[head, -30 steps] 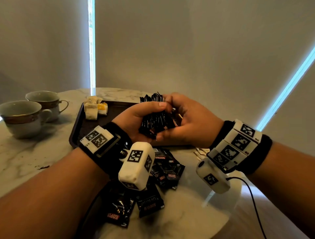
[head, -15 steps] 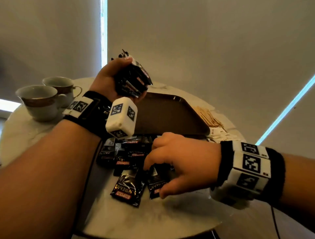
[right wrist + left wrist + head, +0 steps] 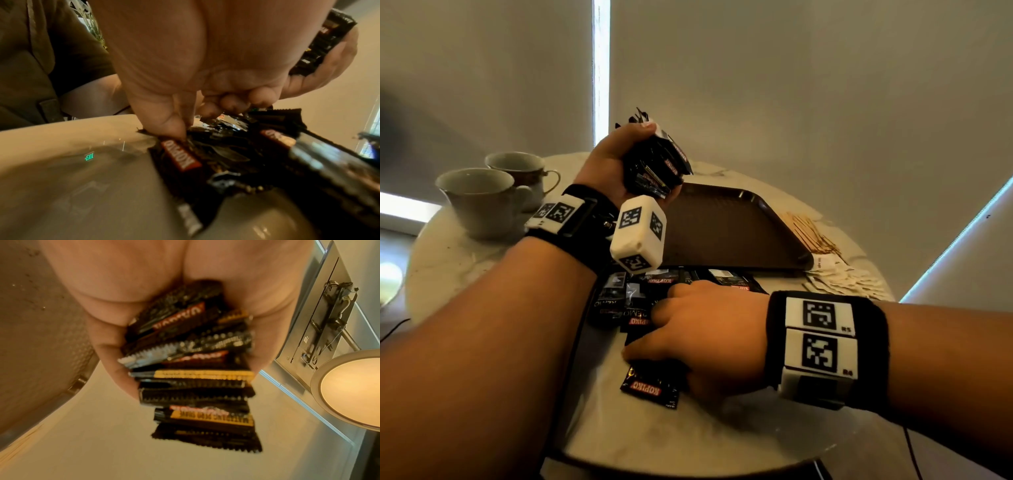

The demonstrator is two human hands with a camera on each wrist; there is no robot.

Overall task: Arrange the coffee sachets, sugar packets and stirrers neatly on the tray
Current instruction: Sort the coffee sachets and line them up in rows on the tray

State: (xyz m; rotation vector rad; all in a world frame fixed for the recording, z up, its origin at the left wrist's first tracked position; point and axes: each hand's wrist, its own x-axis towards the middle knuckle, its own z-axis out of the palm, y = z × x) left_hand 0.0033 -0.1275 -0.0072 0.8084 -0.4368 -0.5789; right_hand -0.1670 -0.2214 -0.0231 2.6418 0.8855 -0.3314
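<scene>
Right hand [image 3: 709,339] lower on marble table [image 3: 722,442]

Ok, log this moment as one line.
left hand: holds sachet stack raised | right hand: picking loose sachets off table | tray: bare part visible

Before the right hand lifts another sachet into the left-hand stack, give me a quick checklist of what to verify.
1. Left hand grips the stack of coffee sachets firmly: ok, fingers wrap it in the left wrist view.
2. Stack edges aligned: not ok, sachets are fanned and uneven.
3. Right hand has a loose coffee sachet under its fingertips: ok, thumb presses on it in the right wrist view.
4. Only one sachet pinched: cannot tell, several overlap beneath the hand.
5. Brown tray has bare floor for the stack: ok.
6. Stirrers and sugar packets on the tray: not ok, they lie on the table beside it.
</scene>
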